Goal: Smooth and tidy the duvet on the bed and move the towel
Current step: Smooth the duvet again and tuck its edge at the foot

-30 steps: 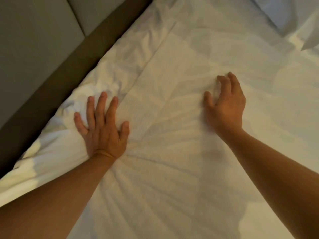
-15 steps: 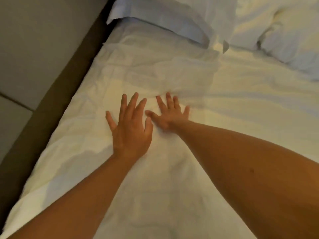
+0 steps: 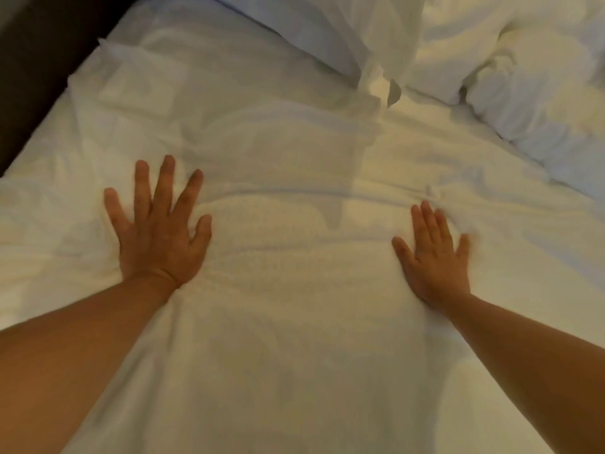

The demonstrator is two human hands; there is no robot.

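Observation:
A white duvet (image 3: 294, 339) covers the bed and fills most of the view, with soft creases across its middle. My left hand (image 3: 157, 231) lies flat on it at the left, fingers spread and straight. My right hand (image 3: 433, 257) presses flat on the duvet at the right, fingers together and straight, a small ridge of cloth just beyond its fingertips. The two hands are far apart. I cannot pick out a towel with certainty among the white cloth.
White pillows (image 3: 327, 37) lie at the head of the bed, with bunched white bedding (image 3: 530, 86) at the top right. A dark bed frame edge (image 3: 36, 77) runs along the upper left.
My hands were side by side in the middle half a second ago; they have slid apart, left to the left and right to the right. The view has swung toward the pillows.

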